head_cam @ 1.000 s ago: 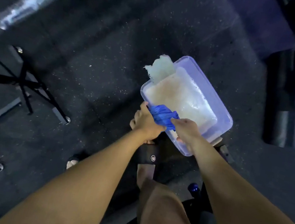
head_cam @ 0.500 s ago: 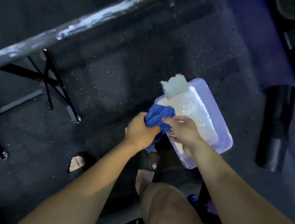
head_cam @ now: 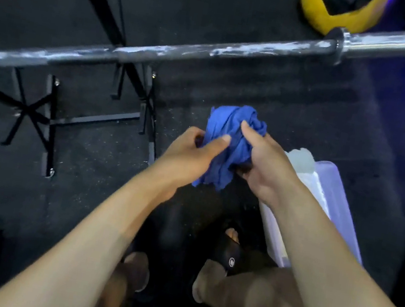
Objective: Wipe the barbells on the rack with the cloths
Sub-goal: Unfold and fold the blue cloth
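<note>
Gripping a bunched blue cloth point(head_cam: 230, 142) between them, the left hand point(head_cam: 190, 156) and right hand point(head_cam: 264, 164) pinch it below the chalky barbell point(head_cam: 214, 50). Behind the right forearm, a plastic tub point(head_cam: 334, 198) on the floor is half hidden.

a gym, seen from above; a chalk-streaked barbell point(head_cam: 214, 50) spans black speckled rubber flooring point(head_cam: 249, 4). a black metal stand point(head_cam: 51, 116) sits beneath; a yellow weight point(head_cam: 329, 13) lies beyond.
</note>
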